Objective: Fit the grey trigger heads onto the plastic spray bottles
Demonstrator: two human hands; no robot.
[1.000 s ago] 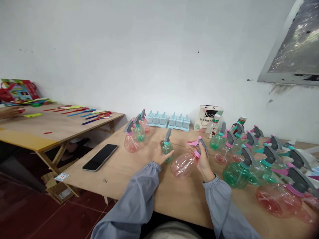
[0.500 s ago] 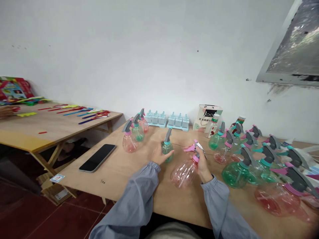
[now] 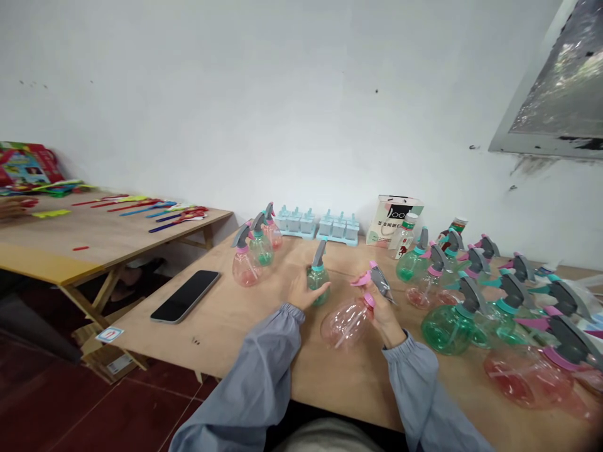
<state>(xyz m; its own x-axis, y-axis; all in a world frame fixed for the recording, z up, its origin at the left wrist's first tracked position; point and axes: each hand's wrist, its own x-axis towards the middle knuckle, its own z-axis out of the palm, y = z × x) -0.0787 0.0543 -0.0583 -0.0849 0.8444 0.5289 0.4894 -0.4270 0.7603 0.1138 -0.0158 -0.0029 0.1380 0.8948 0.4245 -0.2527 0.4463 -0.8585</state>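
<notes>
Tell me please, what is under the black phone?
The phone lies on the wooden table, whose surface shows around it. Whatever is directly beneath is covered, so I cannot tell.

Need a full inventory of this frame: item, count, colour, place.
Held bottles: two; green in left hand, pink in right
Left bottles: three, two pink, one green, near table's left
Right bottles: many, overlapping, pink and green, near table's right
Molds: two sets, light blue, by wall
Bag: one, pale, by wall
Capped bottles: two, clear and dark, beside bag
Phone: one, black, near table
Plastic pieces: many, multicoloured, far table
Tables: two, wooden
Window: one, grey frame, upper right
Other person's hand: one, far left
Left hand, right hand: grey sleeves
</notes>
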